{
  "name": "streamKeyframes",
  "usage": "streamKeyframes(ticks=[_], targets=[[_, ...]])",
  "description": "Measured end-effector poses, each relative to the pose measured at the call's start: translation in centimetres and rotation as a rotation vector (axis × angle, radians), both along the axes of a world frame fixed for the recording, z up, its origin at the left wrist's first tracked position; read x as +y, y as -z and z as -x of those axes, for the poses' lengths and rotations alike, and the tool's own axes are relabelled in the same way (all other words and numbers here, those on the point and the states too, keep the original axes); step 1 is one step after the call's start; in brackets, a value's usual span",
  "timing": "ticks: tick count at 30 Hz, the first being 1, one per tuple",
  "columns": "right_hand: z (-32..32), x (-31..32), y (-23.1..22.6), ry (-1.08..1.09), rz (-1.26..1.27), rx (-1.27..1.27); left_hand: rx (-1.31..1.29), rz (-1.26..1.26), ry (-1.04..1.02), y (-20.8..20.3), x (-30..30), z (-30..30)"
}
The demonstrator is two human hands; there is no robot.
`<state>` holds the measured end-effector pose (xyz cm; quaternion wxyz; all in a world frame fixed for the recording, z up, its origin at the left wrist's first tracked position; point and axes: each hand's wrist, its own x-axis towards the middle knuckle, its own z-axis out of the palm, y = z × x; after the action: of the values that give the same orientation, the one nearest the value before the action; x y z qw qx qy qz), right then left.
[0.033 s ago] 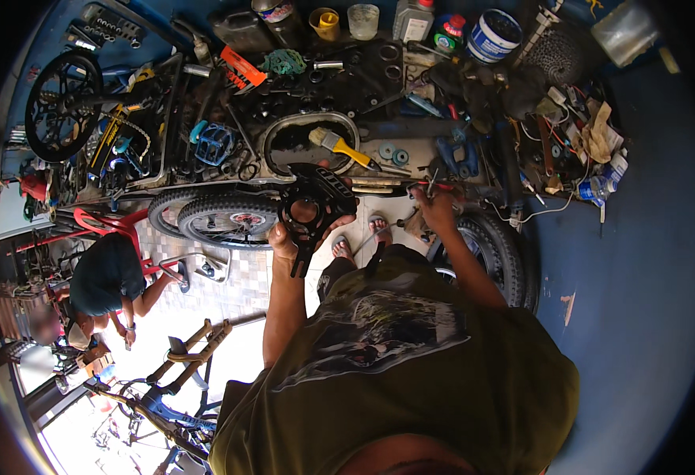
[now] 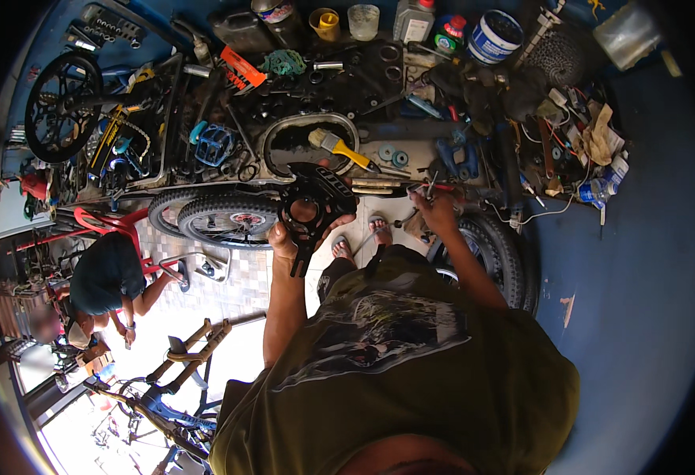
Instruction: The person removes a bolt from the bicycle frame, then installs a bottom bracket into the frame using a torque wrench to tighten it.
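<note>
In the middle of the frame, the left hand point(image 2: 285, 237) grips a black round bike part point(image 2: 316, 202) from below. The right hand point(image 2: 436, 210) pinches small red-handled pliers point(image 2: 433, 188), partly hidden by fingers.

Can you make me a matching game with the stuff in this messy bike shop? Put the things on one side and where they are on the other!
Things:
1. black chain cover
2. yellow-handled brush
3. small bike wheel
4. blue-and-white tub

Places:
A. lying in the oval tray
B. held up in the left hand
C. at the top, beside the bottles
D. standing just left of the left hand

Pairs: 1-B, 2-A, 3-D, 4-C
</note>
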<state>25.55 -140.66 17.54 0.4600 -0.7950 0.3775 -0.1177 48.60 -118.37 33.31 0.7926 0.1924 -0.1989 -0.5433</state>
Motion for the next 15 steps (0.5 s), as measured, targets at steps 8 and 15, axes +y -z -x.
streamKeyframes(ticks=[8, 15], targets=[[-1.8, -5.2, -18.1, -0.899, -0.414, 0.307, -0.018, -0.054, -0.169, 0.5, 0.5, -0.5], [-21.5, -14.3, -15.8, -0.504, 0.322, -0.223, 0.027, -0.082, -0.29, 0.0, 1.3, 0.3]])
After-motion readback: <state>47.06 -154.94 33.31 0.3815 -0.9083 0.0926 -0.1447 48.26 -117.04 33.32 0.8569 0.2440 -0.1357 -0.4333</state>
